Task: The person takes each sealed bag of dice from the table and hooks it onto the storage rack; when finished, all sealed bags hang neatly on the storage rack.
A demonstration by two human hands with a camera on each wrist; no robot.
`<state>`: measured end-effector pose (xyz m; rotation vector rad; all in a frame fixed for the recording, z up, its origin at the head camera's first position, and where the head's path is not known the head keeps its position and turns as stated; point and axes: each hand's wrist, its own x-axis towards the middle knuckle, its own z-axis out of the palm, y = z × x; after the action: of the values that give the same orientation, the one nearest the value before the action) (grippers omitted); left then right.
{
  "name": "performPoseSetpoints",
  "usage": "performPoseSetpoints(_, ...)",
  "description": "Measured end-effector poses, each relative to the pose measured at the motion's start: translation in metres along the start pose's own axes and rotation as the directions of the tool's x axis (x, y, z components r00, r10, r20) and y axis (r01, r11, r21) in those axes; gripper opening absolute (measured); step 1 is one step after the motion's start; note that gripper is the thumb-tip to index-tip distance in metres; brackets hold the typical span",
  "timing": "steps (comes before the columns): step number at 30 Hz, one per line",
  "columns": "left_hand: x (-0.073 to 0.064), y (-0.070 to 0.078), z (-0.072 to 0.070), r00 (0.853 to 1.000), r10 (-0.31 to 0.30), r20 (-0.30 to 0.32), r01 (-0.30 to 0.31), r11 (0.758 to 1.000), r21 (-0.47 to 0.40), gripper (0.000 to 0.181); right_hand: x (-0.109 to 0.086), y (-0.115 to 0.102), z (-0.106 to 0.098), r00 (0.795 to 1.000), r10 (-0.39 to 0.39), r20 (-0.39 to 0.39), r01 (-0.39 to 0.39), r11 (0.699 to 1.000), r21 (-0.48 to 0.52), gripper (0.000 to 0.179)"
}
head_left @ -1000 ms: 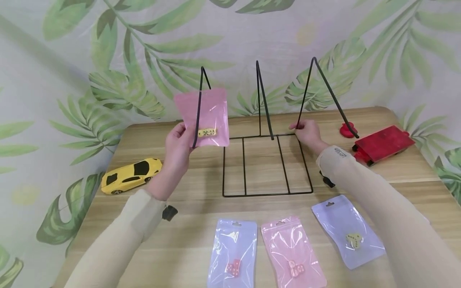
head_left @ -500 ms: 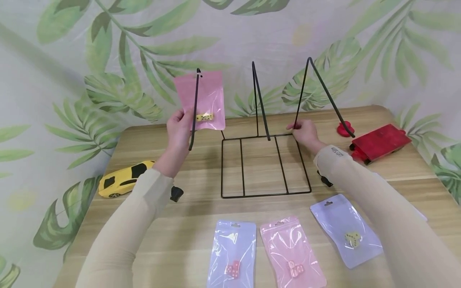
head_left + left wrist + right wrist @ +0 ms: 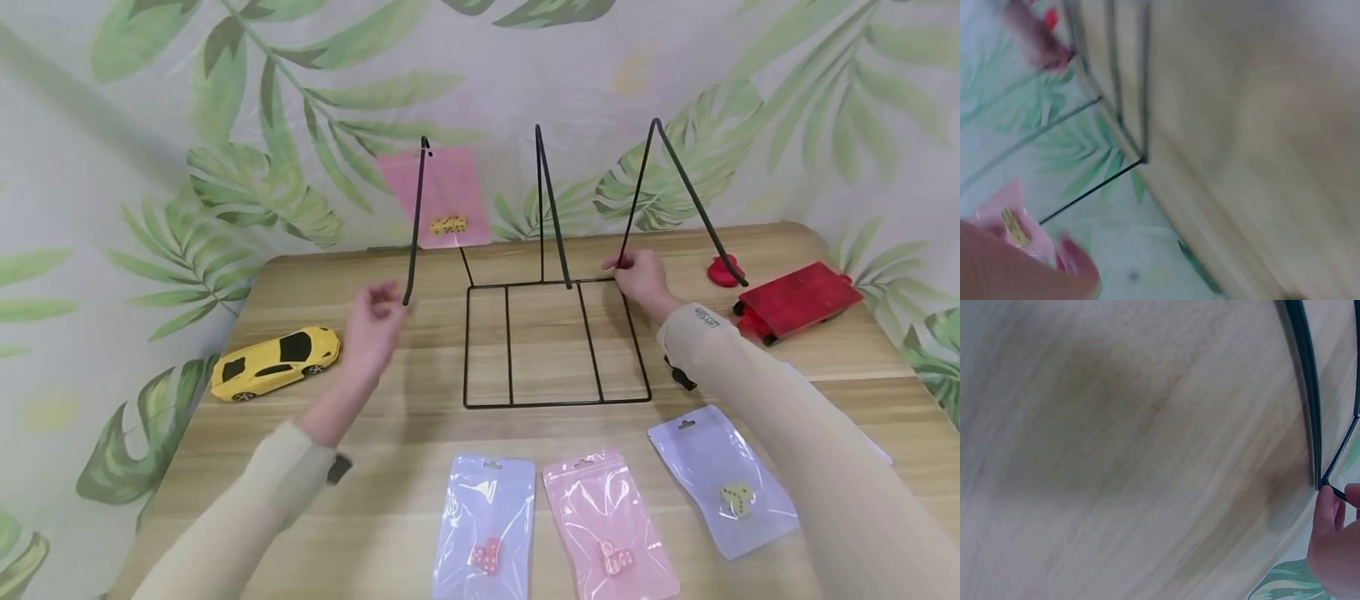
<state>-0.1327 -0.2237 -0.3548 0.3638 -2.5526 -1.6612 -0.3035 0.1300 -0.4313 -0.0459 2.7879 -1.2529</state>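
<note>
A black wire rack [image 3: 557, 405] with three tall bent prongs stands on the wooden table. From its left prong hangs a pink zip bag [image 3: 442, 187] with yellow dice [image 3: 448, 224] inside, up near the bend. My left hand [image 3: 375, 325] is below the bag, beside that prong's lower tip, its fingers loosely bent around nothing. In the left wrist view the bag [image 3: 1029, 231] shows beyond the blurred fingers. At the rack's back right corner my right hand [image 3: 640, 275] pinches the wire upright; the right wrist view shows the fingertips [image 3: 1325, 503] on it.
Near the front lie a blue bag [image 3: 480, 492] and a pink bag [image 3: 600, 500] with red dice, and a blue bag [image 3: 705, 450] with yellow dice. A yellow toy car [image 3: 276, 364] is at left, a red toy vehicle [image 3: 798, 296] and small red piece [image 3: 723, 272] at right.
The left hand lifted the pink bag up on the left prong, then let go and drew back down towards me. The bag now hangs by itself. The right hand keeps its hold.
</note>
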Motion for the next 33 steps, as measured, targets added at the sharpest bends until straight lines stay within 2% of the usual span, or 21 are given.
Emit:
performPoseSetpoints(1,-0.016,-0.006,-0.001,0.998,-0.002,0.063,-0.006,0.993,0.119,0.049,0.0,0.0,0.0,1.0,-0.001,0.001,0.001,1.0,0.0,0.032)
performPoseSetpoints(2,-0.034,-0.012,-0.002,0.993,-0.009,0.121,-0.021,0.97,0.241,0.05,0.0,0.0,0.0,1.0,-0.002,0.004,0.002,1.0,0.004,0.032)
performPoseSetpoints(3,-0.052,-0.018,-0.002,0.985,-0.012,0.174,-0.053,0.93,0.363,0.052,0.001,0.0,0.0,1.0,-0.004,0.004,0.004,1.0,0.005,0.032)
performPoseSetpoints(4,-0.07,-0.023,-0.002,0.976,-0.011,0.218,-0.095,0.879,0.467,0.055,0.001,0.0,0.0,1.0,-0.004,0.002,0.004,1.0,0.009,0.032)
performPoseSetpoints(6,-0.105,-0.032,0.002,0.97,-0.032,0.241,-0.122,0.794,0.596,0.057,0.0,0.002,0.0,1.0,-0.01,-0.008,0.01,1.0,0.008,0.032)
performPoseSetpoints(7,-0.121,-0.036,0.005,0.971,-0.046,0.233,-0.117,0.76,0.639,0.059,0.0,0.002,-0.001,1.0,-0.014,-0.012,0.015,1.0,0.007,0.032)
performPoseSetpoints(8,-0.136,-0.039,0.009,0.973,-0.061,0.223,-0.107,0.736,0.668,0.061,0.0,0.003,-0.001,1.0,-0.018,-0.018,0.018,1.0,0.007,0.032)
performPoseSetpoints(9,-0.149,-0.042,0.013,0.974,-0.081,0.212,-0.09,0.718,0.69,0.062,0.0,0.003,-0.001,0.999,-0.021,-0.024,0.021,1.0,0.005,0.032)
performPoseSetpoints(11,-0.172,-0.047,0.023,0.97,-0.146,0.193,-0.037,0.699,0.714,0.067,-0.001,0.004,-0.001,0.999,-0.027,-0.029,0.027,1.0,0.002,0.032)
performPoseSetpoints(14,-0.195,-0.053,0.038,0.957,-0.231,0.175,0.029,0.679,0.734,0.079,-0.002,0.003,0.0,0.999,-0.035,-0.026,0.035,0.999,0.002,0.032)
performPoseSetpoints(17,-0.206,-0.055,0.05,0.952,-0.273,0.135,0.086,0.665,0.742,0.086,-0.002,0.001,0.001,0.999,-0.041,-0.026,0.041,0.999,0.006,0.032)
performPoseSetpoints(22,-0.207,-0.054,0.059,0.949,-0.308,0.06,0.158,0.634,0.757,0.087,-0.004,-0.001,-0.001,0.999,-0.029,-0.019,0.029,0.999,0.018,0.033)
performPoseSetpoints(26,-0.206,-0.055,0.059,0.953,-0.299,0.05,0.154,0.621,0.769,0.087,-0.005,-0.001,-0.002,1.0,-0.022,-0.019,0.022,1.0,0.02,0.033)
performPoseSetpoints(29,-0.206,-0.056,0.058,0.959,-0.28,0.053,0.141,0.628,0.765,0.083,-0.005,-0.002,-0.002,0.999,-0.039,-0.029,0.039,0.999,0.011,0.033)
performPoseSetpoints(33,-0.206,-0.057,0.056,0.955,-0.291,0.051,0.152,0.632,0.76,0.08,-0.005,-0.003,-0.002,0.999,-0.044,-0.028,0.044,0.999,0.01,0.033)
